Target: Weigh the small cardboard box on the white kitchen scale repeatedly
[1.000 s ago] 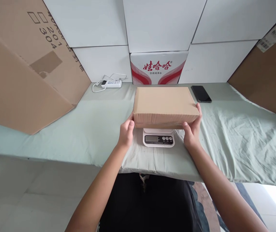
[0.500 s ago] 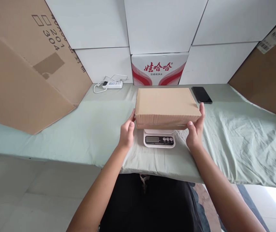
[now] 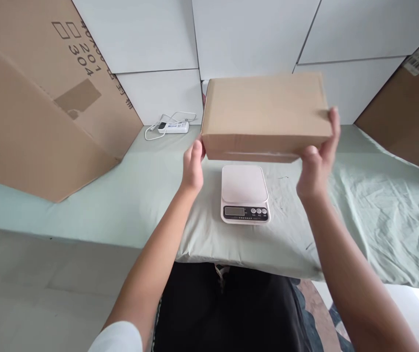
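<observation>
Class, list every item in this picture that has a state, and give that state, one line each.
Cardboard box: closed, held in the air above the scale.
Left hand: grip on the box's left end.
Right hand: grip on the box's right end.
Kitchen scale: bare platform, display unreadable.
Power strip: lying flat, cable attached.

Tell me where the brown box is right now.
In the head view, the brown box is held in the air at centre, between the left hand and right hand, above the white scale.
</observation>
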The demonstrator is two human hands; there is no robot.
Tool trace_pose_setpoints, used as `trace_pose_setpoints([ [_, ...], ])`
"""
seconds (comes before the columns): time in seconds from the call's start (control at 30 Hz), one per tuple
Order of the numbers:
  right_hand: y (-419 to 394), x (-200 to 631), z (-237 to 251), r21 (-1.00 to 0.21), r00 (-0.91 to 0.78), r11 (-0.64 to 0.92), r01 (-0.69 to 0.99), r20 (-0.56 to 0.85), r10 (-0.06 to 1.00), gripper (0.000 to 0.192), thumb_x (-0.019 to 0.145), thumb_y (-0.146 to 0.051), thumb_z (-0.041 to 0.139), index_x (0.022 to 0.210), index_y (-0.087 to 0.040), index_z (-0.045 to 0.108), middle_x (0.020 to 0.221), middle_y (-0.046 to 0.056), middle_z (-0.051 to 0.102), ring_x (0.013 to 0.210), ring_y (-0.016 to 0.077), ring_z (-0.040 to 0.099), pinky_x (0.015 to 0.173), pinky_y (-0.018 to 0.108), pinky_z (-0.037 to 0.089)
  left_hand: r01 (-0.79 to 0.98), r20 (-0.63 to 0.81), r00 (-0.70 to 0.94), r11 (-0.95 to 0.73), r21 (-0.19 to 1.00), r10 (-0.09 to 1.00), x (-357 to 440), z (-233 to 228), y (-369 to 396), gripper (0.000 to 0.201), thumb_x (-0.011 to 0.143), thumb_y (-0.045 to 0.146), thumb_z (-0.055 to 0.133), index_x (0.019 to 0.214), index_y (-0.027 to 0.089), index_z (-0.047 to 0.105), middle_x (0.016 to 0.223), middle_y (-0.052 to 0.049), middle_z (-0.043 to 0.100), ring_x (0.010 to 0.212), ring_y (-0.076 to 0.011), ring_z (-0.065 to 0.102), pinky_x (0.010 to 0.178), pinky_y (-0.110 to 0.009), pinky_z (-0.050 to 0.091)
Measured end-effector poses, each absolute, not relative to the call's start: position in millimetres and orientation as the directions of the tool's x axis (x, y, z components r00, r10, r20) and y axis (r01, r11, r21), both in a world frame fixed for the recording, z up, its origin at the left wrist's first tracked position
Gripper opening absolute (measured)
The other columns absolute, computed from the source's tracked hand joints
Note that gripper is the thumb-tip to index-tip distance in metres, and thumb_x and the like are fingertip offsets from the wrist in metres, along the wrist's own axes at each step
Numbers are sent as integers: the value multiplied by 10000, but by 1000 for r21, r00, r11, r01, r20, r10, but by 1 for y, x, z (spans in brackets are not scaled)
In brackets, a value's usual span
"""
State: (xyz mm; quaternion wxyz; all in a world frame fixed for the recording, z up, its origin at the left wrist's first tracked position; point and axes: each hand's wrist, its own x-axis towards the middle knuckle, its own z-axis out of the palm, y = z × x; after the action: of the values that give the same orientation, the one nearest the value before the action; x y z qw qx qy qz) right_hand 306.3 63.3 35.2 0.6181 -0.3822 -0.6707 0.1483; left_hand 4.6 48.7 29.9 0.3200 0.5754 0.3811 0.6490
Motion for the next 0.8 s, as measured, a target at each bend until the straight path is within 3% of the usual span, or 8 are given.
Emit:
trace_pose_setpoints([
  [0.13, 118, 294, 3, -736, 107, 607, 299, 658, 745, 1170, 851, -1013, 523, 1801, -357, 330, 1922, 53, 352, 1839, 449, 219, 1524, 709, 154, -36, 414, -174, -426, 904, 893, 16, -5, 104, 967, 937, 1019, 481, 1413, 232, 780, 1577, -149, 787, 1658, -397, 604, 1369, -524, 507],
  [0.33, 147, 299, -51, -824, 89, 523, 220, 550, 830, 1220, 812, -944, 636, 1790, -289, 318, 1907, 124, 383, 1828, 400, 278, 1522, 654, 196, -74, 273, -174, -289, 955, 946, 16, -46, 120, 979, 881, 1035, 559, 1336, 200, 792, 1539, -174, 807, 1619, -410, 643, 1357, -539, 515],
  [0.57, 155, 304, -56, -851, 75, 479, 214, 503, 861, 1174, 813, -914, 646, 1783, -330, 335, 1916, 97, 384, 1824, 394, 294, 1522, 697, 155, -59, 249, -188, -264, 963, 950, 14, -52, 125, 956, 905, 1027, 524, 1317, 208, 797, 1487, -171, 833, 1579, -405, 678, 1300, -531, 560],
  [0.8, 162, 305, -64, -867, 88, 457, 197, 480, 873, 1182, 801, -905, 652, 1774, -320, 322, 1889, 112, 428, 1795, 381, 361, 1512, 670, 230, -26, 248, -201, -258, 966, 948, 14, -54, 123, 977, 894, 1035, 532, 1338, 204, 792, 1527, -177, 813, 1561, -396, 689, 1326, -534, 529],
])
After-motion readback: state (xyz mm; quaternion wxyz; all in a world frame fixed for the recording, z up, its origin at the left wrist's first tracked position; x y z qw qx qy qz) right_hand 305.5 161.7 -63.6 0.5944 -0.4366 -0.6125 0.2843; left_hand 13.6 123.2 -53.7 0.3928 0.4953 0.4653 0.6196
